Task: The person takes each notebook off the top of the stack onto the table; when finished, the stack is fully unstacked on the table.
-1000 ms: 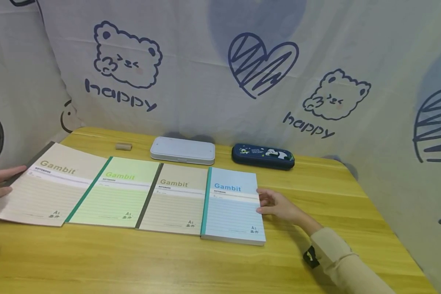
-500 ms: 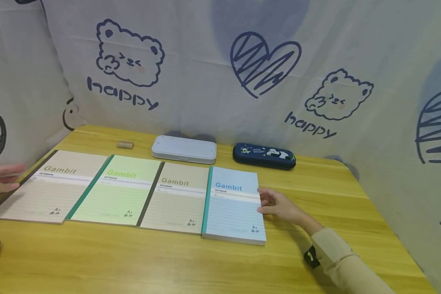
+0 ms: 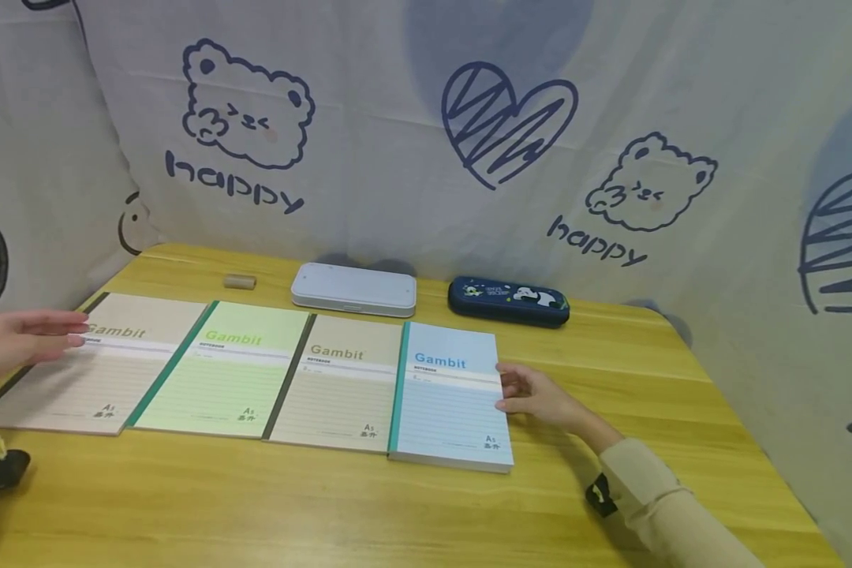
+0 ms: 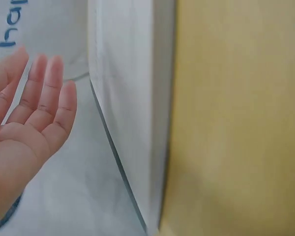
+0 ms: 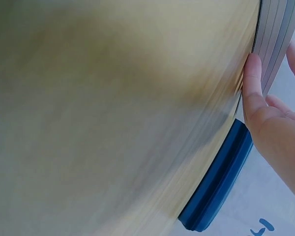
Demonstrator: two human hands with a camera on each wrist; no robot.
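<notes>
Four colours aside, the notebooks lie in a row: a beige one [image 3: 78,386] at far left, a green one [image 3: 220,371], another beige one [image 3: 341,386], and a thicker light-blue stack [image 3: 450,394] at right. My left hand [image 3: 24,343] hovers over the far-left beige notebook, fingers extended and holding nothing. In the left wrist view its palm and spread fingers show plainly. My right hand [image 3: 536,398] touches the blue stack's right edge with its fingertips and thumb. The right wrist view shows several page-block layers [image 5: 275,39] beside that thumb.
A white case [image 3: 353,289] and a dark-blue panda pencil case [image 3: 509,302] lie behind the notebooks. A small brown cylinder [image 3: 239,282] lies at back left. Printed cloth [image 3: 369,158] hangs behind the wooden table [image 3: 270,505].
My left hand let go of the far-left beige notebook, whose raised left side came down flat. The hand then moved right, over its cover. My right hand stays at the blue stack.
</notes>
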